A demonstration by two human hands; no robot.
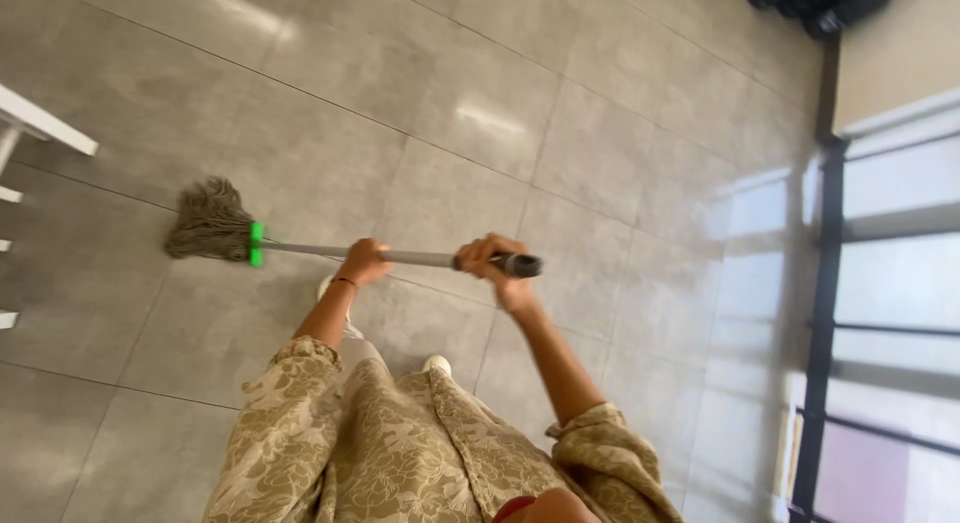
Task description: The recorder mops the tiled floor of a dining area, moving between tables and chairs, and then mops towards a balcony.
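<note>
I hold a mop with a grey metal handle (415, 256) lying almost level across the middle of the view. My left hand (362, 262) grips the handle partway along. My right hand (488, 262) grips it close to the black end cap (522, 266). A green collar (256, 243) joins the handle to the brownish string mop head (208, 221), which rests on the grey tiled floor (480, 103) to the left of my hands. Both my sleeves are beige with a floral pattern. My white shoes (437, 364) show below the handle.
A white piece of furniture (40, 123) juts in at the left edge, close to the mop head. A dark-framed glass door or window (828, 283) runs down the right side. A black object (815, 1) sits on the floor at the top right.
</note>
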